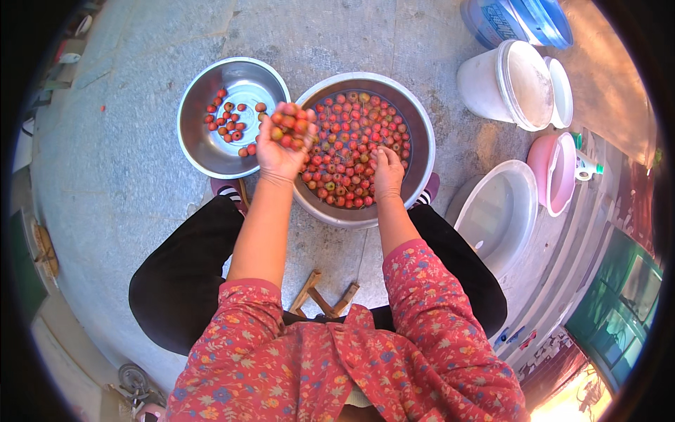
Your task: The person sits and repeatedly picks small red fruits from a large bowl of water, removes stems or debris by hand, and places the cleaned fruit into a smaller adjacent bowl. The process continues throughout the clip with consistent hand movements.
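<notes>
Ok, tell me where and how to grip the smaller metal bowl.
Likely best: pinch the smaller metal bowl by its rim, inside and out, coming from the left. That round rim is exposed there; on the right, the larger basin sits close and the left hand, cupping reddish fruits, is in the way.

Round red fruits [344, 181] fill the left hand [281, 151], crowd a water-filled basin [420, 137] and dot a bowl [195, 137].

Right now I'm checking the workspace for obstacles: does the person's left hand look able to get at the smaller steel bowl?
Probably yes: the left hand, cupping several red fruits, appears right by the smaller steel bowl's rim, with nothing visible between.
</notes>
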`<state>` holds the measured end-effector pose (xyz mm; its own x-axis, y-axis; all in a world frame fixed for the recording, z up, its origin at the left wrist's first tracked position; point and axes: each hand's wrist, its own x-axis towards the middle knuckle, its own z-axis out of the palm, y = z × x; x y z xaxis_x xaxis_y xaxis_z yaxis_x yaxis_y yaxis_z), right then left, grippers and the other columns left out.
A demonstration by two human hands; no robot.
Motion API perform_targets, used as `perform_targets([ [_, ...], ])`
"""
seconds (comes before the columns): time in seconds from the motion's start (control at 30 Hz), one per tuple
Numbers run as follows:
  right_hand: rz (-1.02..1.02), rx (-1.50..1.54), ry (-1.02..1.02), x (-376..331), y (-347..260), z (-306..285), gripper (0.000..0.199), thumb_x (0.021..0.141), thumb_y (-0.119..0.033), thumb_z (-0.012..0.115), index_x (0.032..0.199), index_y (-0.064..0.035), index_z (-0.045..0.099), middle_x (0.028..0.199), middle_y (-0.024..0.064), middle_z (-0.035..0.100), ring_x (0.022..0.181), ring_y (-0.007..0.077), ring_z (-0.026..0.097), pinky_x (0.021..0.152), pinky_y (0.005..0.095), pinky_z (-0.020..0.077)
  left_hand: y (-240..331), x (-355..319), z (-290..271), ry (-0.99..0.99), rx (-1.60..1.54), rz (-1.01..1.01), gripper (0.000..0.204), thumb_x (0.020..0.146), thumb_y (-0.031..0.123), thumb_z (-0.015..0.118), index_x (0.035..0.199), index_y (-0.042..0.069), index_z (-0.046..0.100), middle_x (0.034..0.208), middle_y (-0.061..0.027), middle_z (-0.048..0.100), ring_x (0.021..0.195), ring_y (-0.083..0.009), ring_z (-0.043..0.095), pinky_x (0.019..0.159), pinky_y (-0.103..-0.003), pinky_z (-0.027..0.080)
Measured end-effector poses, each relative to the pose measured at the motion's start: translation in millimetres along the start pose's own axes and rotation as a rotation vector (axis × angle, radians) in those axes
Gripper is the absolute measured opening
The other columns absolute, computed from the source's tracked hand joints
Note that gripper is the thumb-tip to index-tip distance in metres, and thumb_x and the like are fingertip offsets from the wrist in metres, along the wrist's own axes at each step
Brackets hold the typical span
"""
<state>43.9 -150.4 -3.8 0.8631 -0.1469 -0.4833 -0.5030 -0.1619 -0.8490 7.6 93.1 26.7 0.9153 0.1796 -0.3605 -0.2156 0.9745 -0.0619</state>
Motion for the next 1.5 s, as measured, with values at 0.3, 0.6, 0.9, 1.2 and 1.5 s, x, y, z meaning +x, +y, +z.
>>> perform_targets([
  [0.3, -0.044, -0.508, 0.171, 6.3, 63.0, -25.0, 0.023, 0.087, -0.016, 0.063, 0.106, -0.0023, 0.067, 0.102, 0.0167, 0.070, 0.093, 0.0290, 0.069, 0.085, 0.0381, 0.0532, 62.5, 3.0, -9.2, 0.645, 0.368, 0.402, 0.040, 0.099, 0.045, 0.043, 0.124, 0.015, 0.051, 0.141, -0.0099, 0.042, 0.133, -0.0372, 0.040, 0.110, -0.072, 0.017],
  [0.6, -0.107, -0.801, 0.093, -6.3, 41.8, -21.9, 0.039, 0.089, -0.026, 0.062, 0.120, -0.0023, 0.061, 0.120, 0.0219, 0.062, 0.113, 0.0358, 0.059, 0.097, 0.0425, 0.0472, -4.6, 2.4, -12.9, 0.407, 1.064, 0.384, 0.032, 0.099, 0.025, 0.052, 0.121, 0.003, 0.057, 0.117, -0.0169, 0.061, 0.117, -0.0293, 0.057, 0.101, -0.040, 0.046],
  [0.9, 0.019, -0.364, -0.090, -15.0, 62.2, 15.1, 0.051, 0.093, -0.032, 0.061, 0.133, -0.0015, 0.053, 0.122, 0.0229, 0.061, 0.114, 0.0337, 0.059, 0.099, 0.0384, 0.0455, -78.9, -22.1, -88.3, 0.668, 1.438, -0.185, 0.048, 0.098, 0.035, 0.054, 0.140, 0.012, 0.050, 0.139, -0.0158, 0.054, 0.124, -0.0287, 0.053, 0.103, -0.039, 0.041],
  [1.2, -0.483, -0.594, -0.159, -57.4, 22.8, 59.4, 0.033, 0.094, -0.027, 0.055, 0.122, -0.0105, 0.061, 0.119, 0.0153, 0.064, 0.119, 0.0326, 0.052, 0.106, 0.0429, 0.0334, -89.4, -24.9, -106.3, 0.544, 0.476, -0.125, 0.038, 0.102, 0.030, 0.050, 0.134, 0.010, 0.054, 0.127, -0.0057, 0.058, 0.119, -0.0192, 0.053, 0.103, -0.034, 0.043],
  [1.5, -0.521, -0.468, -0.308, -57.9, 24.8, 57.4, 0.042, 0.097, -0.024, 0.045, 0.133, -0.0048, 0.053, 0.142, 0.0228, 0.047, 0.132, 0.0387, 0.043, 0.111, 0.0447, 0.0332, -90.0, -24.4, -70.7, 0.542, 0.558, -0.146, 0.049, 0.099, 0.044, 0.050, 0.140, 0.016, 0.050, 0.135, -0.0064, 0.054, 0.123, -0.0217, 0.051, 0.105, -0.035, 0.040],
])
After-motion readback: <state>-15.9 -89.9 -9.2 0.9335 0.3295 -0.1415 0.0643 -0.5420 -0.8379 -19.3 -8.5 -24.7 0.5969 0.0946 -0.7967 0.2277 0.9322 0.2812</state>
